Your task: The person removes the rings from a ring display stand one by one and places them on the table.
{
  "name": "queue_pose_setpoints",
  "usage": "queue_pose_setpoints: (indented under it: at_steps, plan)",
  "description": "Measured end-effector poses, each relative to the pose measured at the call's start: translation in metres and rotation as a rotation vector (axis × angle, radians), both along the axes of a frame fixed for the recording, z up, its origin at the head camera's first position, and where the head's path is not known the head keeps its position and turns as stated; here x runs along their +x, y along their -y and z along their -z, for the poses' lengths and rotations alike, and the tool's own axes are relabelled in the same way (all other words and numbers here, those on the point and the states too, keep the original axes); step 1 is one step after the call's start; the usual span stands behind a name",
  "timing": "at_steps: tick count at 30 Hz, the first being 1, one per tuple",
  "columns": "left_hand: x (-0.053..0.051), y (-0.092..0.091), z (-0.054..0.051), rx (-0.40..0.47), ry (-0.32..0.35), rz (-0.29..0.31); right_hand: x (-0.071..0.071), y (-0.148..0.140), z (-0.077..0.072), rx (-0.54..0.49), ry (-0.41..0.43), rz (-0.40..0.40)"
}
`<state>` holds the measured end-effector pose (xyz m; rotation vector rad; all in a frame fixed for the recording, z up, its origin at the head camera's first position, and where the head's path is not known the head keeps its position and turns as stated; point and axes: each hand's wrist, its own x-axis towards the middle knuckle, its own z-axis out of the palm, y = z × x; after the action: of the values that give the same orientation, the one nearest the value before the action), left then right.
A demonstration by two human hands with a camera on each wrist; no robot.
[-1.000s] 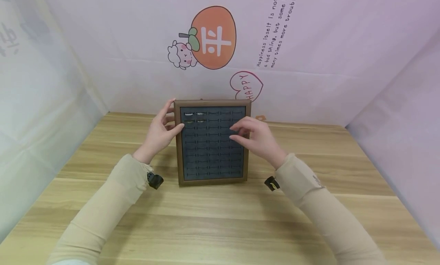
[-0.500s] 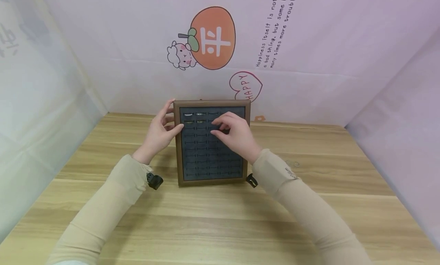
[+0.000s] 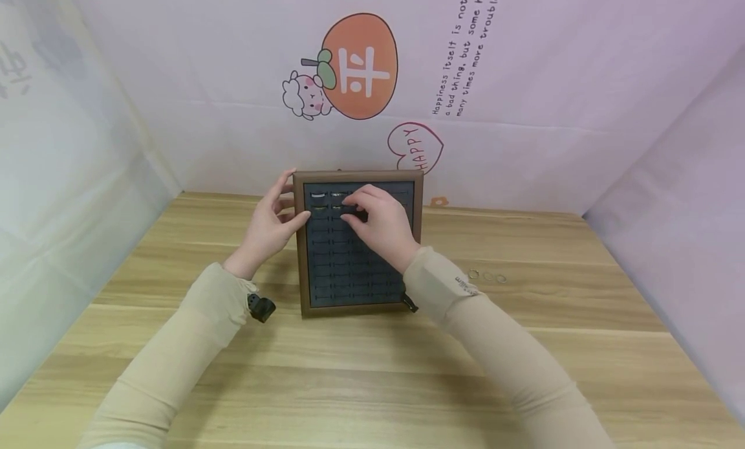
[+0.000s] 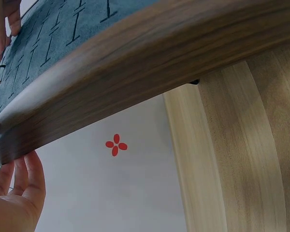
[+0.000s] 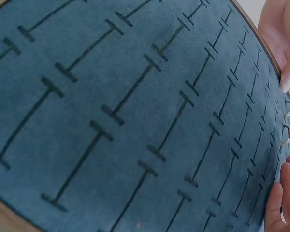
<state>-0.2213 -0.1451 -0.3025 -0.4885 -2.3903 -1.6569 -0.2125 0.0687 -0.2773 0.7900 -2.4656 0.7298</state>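
A ring display tray (image 3: 304, 268) with a brown wooden frame and dark blue-grey slotted pad stands propped up on the table. My left hand (image 3: 270, 222) grips its left edge, thumb on the front; in the left wrist view the other fingers of the left hand (image 4: 19, 193) reach behind the frame. Several rings sit in the upper left slots, among them a silvery ring (image 3: 318, 195) and a gold-toned ring (image 3: 337, 208). My right hand (image 3: 381, 222) is in front of the pad, thumb and fingertips apart beside the second-row ring. No held ring is visible between them.
Three loose rings, one of them a thin ring (image 3: 501, 279), lie in a row on the wooden table (image 3: 349, 371) right of the tray. A printed cloth (image 3: 524, 138) hangs behind, with light cloth on both sides. A small orange shape (image 3: 439, 202) shows behind the tray.
My right hand has moved left across the pad, from its right side to the rings at upper left. Loose rings on the table have come into view. My left hand keeps its grip.
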Motion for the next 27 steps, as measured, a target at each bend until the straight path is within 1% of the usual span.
queue_pose_setpoints:
  at_steps: [8, 15, 18, 27]
  plan:
    - [-0.001, 0.000, 0.001, 0.006, 0.001, -0.001, -0.002, 0.009, 0.002, 0.070, -0.073, 0.047]
    - [0.000, 0.000, 0.000, 0.007, -0.009, 0.001, -0.004, 0.012, 0.004, 0.067, -0.132, 0.043]
    - [0.000, 0.000, 0.000, 0.009, -0.007, 0.002, -0.004, 0.013, 0.004, 0.059, -0.140, 0.041]
    - [0.000, 0.000, 0.000, 0.010, -0.007, 0.002, -0.004, 0.013, 0.005, 0.032, -0.129, 0.029]
